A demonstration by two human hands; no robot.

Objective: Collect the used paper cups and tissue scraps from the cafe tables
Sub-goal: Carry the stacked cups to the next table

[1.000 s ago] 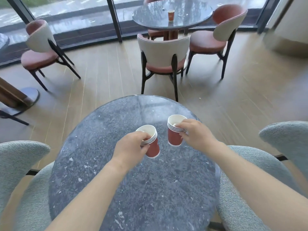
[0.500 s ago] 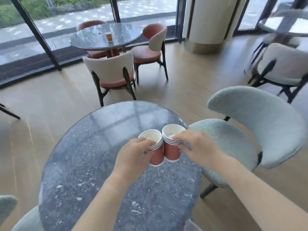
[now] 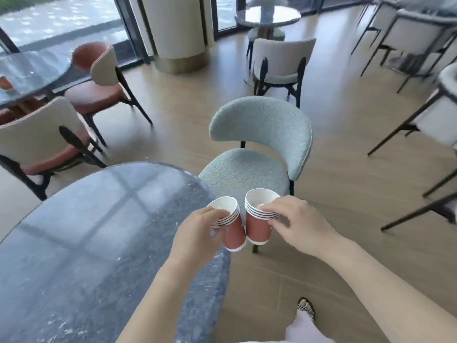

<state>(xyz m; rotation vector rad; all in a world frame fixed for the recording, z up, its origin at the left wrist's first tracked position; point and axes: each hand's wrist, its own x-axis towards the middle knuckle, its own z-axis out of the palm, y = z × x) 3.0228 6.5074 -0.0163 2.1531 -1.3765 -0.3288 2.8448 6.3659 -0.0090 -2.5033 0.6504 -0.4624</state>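
Item: two stacks of nested paper cups, red walls, white rims and insides.
- Entry one: left stack (image 3: 231,227), gripped by our left hand (image 3: 197,233), fingers curled round it just under the rims. It is tilted.
- Entry two: right stack (image 3: 258,222), held by our right hand (image 3: 299,222), fingers pinched over the rims. It is nearly upright.

Location: in the air off the right edge of the dark stone worktop (image 3: 99,231), before the blue-grey chair (image 3: 262,144).

Change: a second ago the stacks were apart above the worktop. Now they touch side by side, and we have swung right, away from it.

Reading: we judge this worktop finished. Merging the stacks would free a hand.

Outstanding: a small orange-brown thing, possibly a cup (image 3: 5,82), on the far left table (image 3: 32,68). We see no tissue scraps.
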